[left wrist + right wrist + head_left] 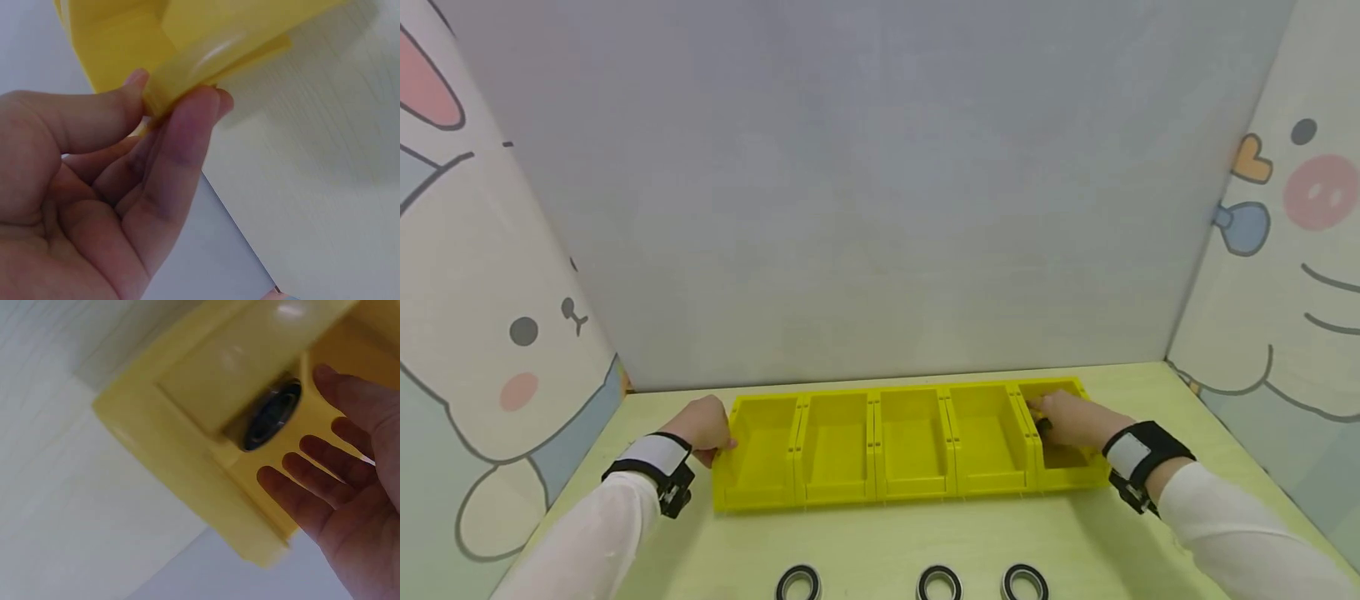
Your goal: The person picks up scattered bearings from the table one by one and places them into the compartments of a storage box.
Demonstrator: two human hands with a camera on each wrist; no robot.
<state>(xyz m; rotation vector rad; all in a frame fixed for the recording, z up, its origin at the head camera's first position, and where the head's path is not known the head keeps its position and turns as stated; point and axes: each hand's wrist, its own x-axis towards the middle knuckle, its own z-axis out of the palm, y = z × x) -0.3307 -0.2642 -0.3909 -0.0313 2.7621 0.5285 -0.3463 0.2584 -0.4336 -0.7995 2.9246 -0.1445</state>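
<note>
A yellow row of storage bins [912, 490] spans the table, divided into several compartments. At its left end, my left hand [706, 427] pinches the bin wall [212, 59] between thumb and fingers. My right hand [1067, 418] reaches into the rightmost compartment. In the right wrist view, this hand [350, 469] has its fingers spread and holds nothing. A black-sealed ball bearing [273, 414] is tilted against the compartment's inner wall, just off the fingertips. In the head view the right hand partly covers that bearing.
Three bearings lie on the table in front of the bins: a left one [798, 583], a middle one [939, 583] and a right one [1025, 582]. A grey panel [880, 208] stands behind; cartoon-printed panels [512, 275] flank both sides.
</note>
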